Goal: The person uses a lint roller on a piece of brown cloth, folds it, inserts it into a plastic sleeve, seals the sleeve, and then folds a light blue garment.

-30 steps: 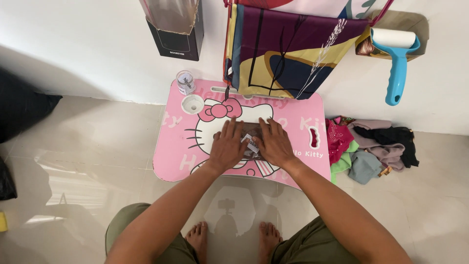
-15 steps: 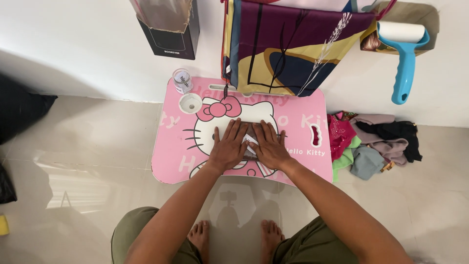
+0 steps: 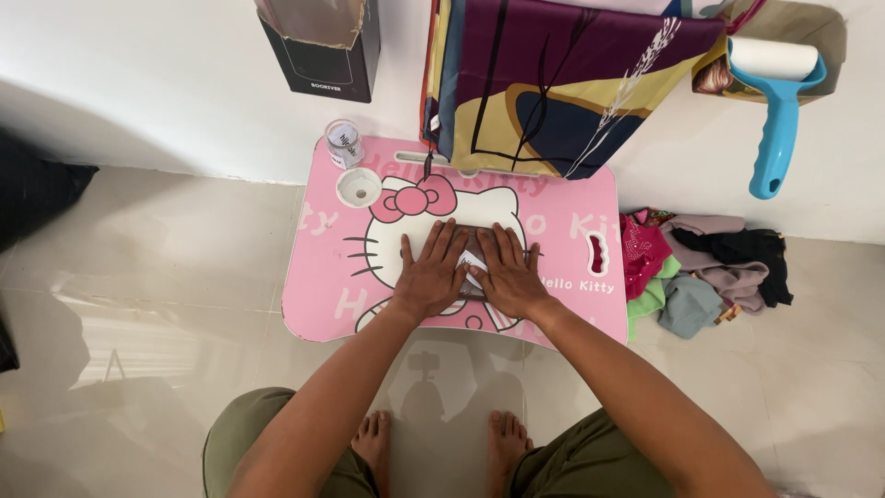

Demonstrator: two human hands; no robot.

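Two hands lie flat on a pink table (image 3: 350, 295), which stands low so the seated person can reach it. Beyond the hands a patterned cloth (image 3: 553, 83) hangs over the table's far edge. To the right, near the right hand (image 3: 510, 277), clothes (image 3: 705, 267) are piled on the floor. The left hand (image 3: 431, 275) and the right, fingers spread, press a small folded cloth (image 3: 472, 267) between them, keeping it flat. A small jar (image 3: 344, 144) stands far left.

Home: tiled floor (image 3: 166, 277), clothes pile (image 3: 701, 267)
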